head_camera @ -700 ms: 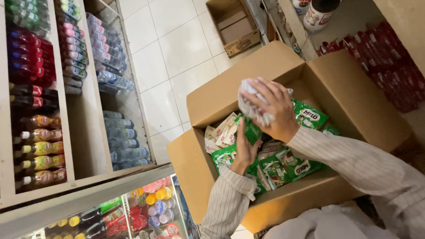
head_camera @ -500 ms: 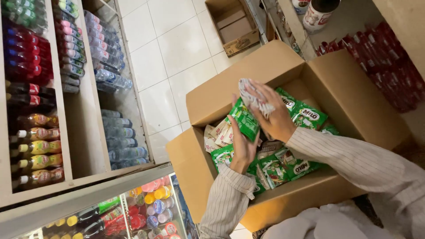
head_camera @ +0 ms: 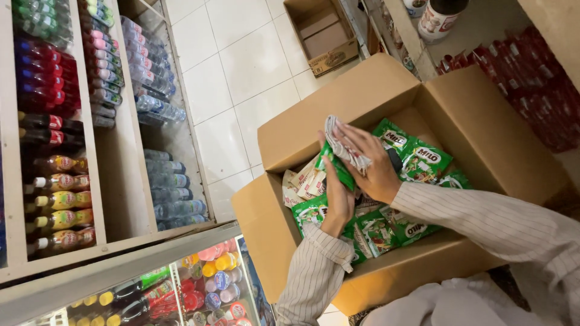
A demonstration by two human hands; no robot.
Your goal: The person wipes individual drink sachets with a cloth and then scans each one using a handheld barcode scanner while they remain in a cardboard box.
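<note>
Over the open cardboard box point(head_camera: 338, 130), head view: both hands are kept close together above the packets. A strip of sachets point(head_camera: 345, 148), green and white w/ red print, is held up clear of the box contents. The right hand point(head_camera: 374, 163) is laid over the strip from the far side, fingers spread and curled on it; the left hand point(head_camera: 338, 199) is brought up from below, fingers closed on the strip's lower green part. Held this way, the strip is probably kept from unfolding or sagging while lifted, though that is only judged. Both arms are covered by striped sleeves point(head_camera: 483, 220).

Inside the box, more green packets point(head_camera: 426, 162) are seen lying flat, packed loosely, plus pale sachets point(head_camera: 305, 184) near the left wall. Box flaps are folded outward, so access from above is not blocked; the near wall is crossed by the left forearm.

Around: white tiled floor point(head_camera: 241, 66), a second smaller box point(head_camera: 323, 36) well apart on it. Shelves point(head_camera: 124, 139) w/ bottled drinks are seen at left, a glass-front cabinet point(head_camera: 181, 284) w/ coloured bottles below. Red packs point(head_camera: 531, 84) are stacked at right, just beside the box; a jar point(head_camera: 438, 18) is seen on a ledge above them.
</note>
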